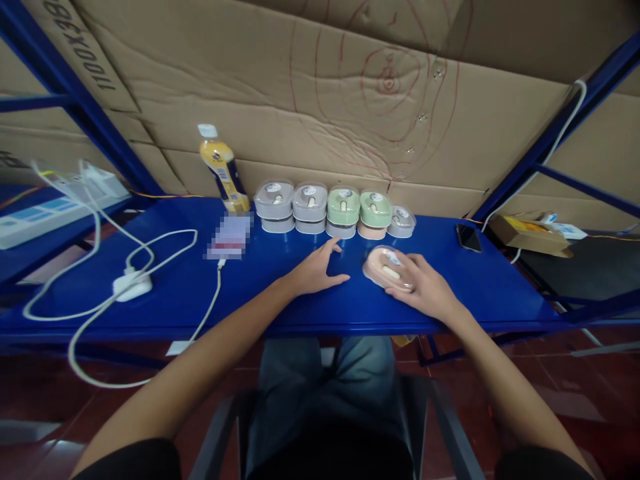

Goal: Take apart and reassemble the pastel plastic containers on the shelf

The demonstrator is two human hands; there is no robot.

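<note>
My right hand (423, 283) grips a pink oval box with a clear lid (389, 268), slightly tilted over the blue table. My left hand (320, 268) is open, thumb and fingers apart, holding nothing, just in front of the row of boxes. In that row, two grey boxes (275, 200) (310, 202) sit at the left, each on another grey one. Beside them a green box (343, 205) rests on a grey one, and another green box (376, 209) on a pink one (373, 231). A single grey box (401, 221) ends the row at the right.
A yellow bottle (223, 170) and a blurred-out item with a cable (230, 235) are at the left of the blue table (280, 307). Further left lie a white adapter (133, 285), looping cables and a power strip (60, 207). A phone (469, 237) lies right, near a cardboard box (533, 237).
</note>
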